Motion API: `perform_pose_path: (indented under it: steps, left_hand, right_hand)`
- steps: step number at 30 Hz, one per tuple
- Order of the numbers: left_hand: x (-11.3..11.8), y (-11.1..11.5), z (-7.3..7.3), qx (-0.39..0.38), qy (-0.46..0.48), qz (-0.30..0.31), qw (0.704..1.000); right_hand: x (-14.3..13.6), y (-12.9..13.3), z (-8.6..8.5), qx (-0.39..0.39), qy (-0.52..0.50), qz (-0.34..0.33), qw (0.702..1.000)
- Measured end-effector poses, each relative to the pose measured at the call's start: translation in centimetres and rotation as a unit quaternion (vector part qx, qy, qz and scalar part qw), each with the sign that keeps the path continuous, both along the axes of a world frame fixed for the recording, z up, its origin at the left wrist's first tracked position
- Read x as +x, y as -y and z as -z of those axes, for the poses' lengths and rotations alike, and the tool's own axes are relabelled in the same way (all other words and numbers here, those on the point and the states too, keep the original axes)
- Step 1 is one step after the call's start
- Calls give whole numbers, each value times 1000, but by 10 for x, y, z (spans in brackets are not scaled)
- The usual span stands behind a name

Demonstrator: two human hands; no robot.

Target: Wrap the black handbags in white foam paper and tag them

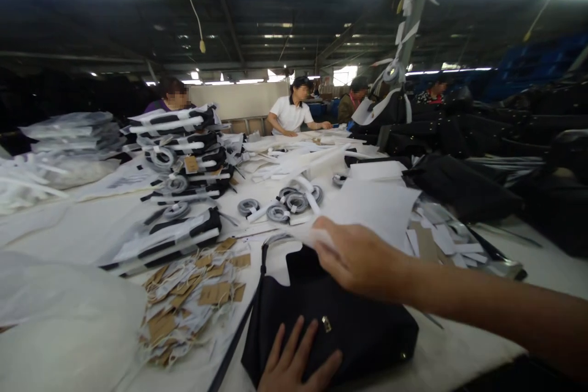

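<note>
A black bag (362,324) with small metal fittings lies on the white table in front of me. My left hand (296,361) rests flat on its near side, fingers spread, holding nothing. Above the bag's far edge, my right hand (353,254) is closed on a thin white sheet (307,233), which is blurred and reaches to the left. A strap hangs along the bag's left side. White paper (278,263) shows at the bag's upper left.
Brown tags (214,293) lie in a heap at left, near a clear plastic bag (64,324). Wrapped bundles (184,174) are stacked behind them. Coiled grey straps (294,201) and white sheets (374,205) lie beyond the bag. Several people sit farther back; black bags (463,187) are piled right.
</note>
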State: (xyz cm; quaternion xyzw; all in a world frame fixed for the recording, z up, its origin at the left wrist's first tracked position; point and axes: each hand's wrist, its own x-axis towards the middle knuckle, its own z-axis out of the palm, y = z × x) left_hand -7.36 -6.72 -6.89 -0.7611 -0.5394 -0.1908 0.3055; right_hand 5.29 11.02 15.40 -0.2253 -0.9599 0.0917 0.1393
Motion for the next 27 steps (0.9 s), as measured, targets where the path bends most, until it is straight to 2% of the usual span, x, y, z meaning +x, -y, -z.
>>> perform_pose_path:
  steps: [2,3,6,9,14,17,22,24,27]
  left_hand:
    - [-1,3,-11,-23,22,15,999]
    - [0,5,-18,-39,45,18,998]
    - [4,14,-30,-65,118,27,990]
    - [7,21,-29,-48,159,32,986]
    - [11,23,-25,-54,196,20,979]
    - [12,23,-29,-64,183,5,981]
    - [13,26,-24,-94,128,-18,987]
    - [14,27,-23,-130,126,-28,983]
    - [14,28,-28,-210,145,-46,966]
  right_hand:
    - [2,33,27,-87,43,-47,994]
    - [5,42,38,-129,64,-76,987]
    - [22,39,57,-195,143,-177,954]
    - [49,13,62,-169,177,-222,944]
    - [89,-21,72,-107,195,-183,958]
    - [97,-18,78,-72,211,-172,959]
    - [90,5,76,3,195,-190,962]
    - [85,9,76,8,168,-207,964]
    - [78,9,82,29,118,-190,974]
